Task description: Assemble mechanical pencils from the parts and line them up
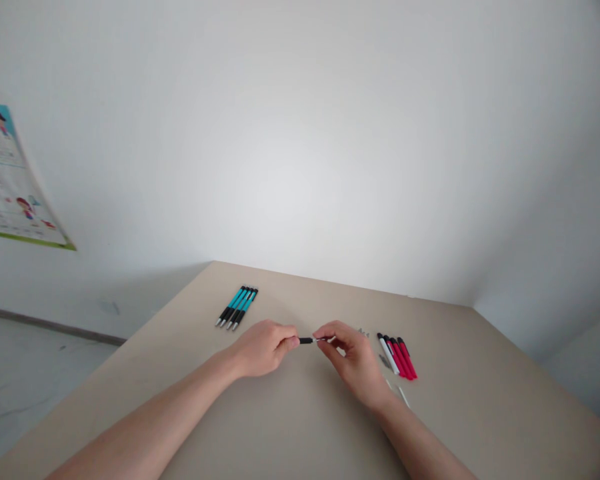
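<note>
My left hand (266, 348) is closed around a pen, and only its black grip (305, 341) sticks out past the thumb toward the right. The fingertips of my right hand (349, 353) pinch a small silvery piece (316, 340) at the end of that grip, which looks like a pen tip. Whether the tip and the grip are joined, I cannot tell. The rest of the barrel is hidden inside my left hand. Both hands are just above the middle of the table.
Several teal pens with black grips (237, 308) lie side by side at the back left of the beige table (260, 427). On the right are a white pen part (389, 355), several red pen parts (404, 359), small silvery bits (363, 332) and thin white sticks (403, 397). A wall stands behind.
</note>
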A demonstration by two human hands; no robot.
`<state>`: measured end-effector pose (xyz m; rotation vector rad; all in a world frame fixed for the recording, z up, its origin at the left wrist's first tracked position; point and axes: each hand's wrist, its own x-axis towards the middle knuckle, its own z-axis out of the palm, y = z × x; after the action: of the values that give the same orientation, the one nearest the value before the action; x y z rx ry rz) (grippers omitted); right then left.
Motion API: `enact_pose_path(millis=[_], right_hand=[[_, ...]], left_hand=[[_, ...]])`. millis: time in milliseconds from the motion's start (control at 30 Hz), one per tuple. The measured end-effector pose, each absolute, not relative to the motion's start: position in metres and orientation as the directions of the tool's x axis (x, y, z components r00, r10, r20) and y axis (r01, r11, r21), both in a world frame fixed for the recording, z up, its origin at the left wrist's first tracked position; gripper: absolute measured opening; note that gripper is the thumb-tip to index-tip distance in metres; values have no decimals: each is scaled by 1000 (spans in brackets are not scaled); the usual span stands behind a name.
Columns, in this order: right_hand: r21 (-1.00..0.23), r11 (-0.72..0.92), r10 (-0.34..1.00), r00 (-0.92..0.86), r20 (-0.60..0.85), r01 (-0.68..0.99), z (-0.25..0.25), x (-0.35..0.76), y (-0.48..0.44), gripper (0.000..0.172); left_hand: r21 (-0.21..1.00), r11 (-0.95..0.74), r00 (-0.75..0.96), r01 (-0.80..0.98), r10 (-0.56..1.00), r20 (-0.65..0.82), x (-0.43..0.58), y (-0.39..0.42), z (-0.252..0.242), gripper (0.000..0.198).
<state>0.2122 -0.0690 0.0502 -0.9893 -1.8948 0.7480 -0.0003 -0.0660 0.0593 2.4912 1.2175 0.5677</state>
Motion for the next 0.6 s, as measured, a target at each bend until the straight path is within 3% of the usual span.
enact_pose_path(millis=[600], right_hand=[[-607,541,839,-418,348,582,53,214,-70,19]], left_hand=[[400,-610,584,684,787,201,-1,-66,58,34]])
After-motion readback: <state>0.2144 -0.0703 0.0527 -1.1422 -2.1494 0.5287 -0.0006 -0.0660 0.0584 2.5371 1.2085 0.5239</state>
